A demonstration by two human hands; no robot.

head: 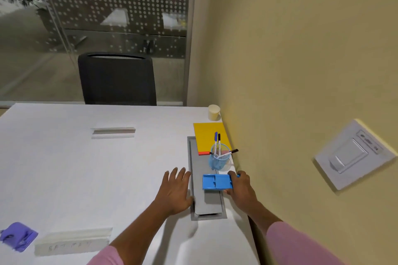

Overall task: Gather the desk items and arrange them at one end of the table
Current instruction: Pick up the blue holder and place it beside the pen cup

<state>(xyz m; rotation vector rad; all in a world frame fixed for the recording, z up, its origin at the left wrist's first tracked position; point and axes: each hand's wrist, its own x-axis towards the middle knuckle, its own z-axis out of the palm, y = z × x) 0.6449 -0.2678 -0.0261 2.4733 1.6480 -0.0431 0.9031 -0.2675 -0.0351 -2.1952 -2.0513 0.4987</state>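
My right hand grips the right end of a flat blue plastic item, which lies across the grey cable flap by the wall. Just beyond it stands a blue mesh pen cup with several pens. Behind the cup a yellow notebook lies flat, and a cream paper cup stands at the far corner. My left hand rests flat on the white table, fingers spread, beside the flap. A purple hole punch sits at the near left.
The grey cable flap is set into the table along the right edge. Two strips of tape lie on the table top, one far and one near. A black chair stands behind the table. The yellow wall carries a switch plate.
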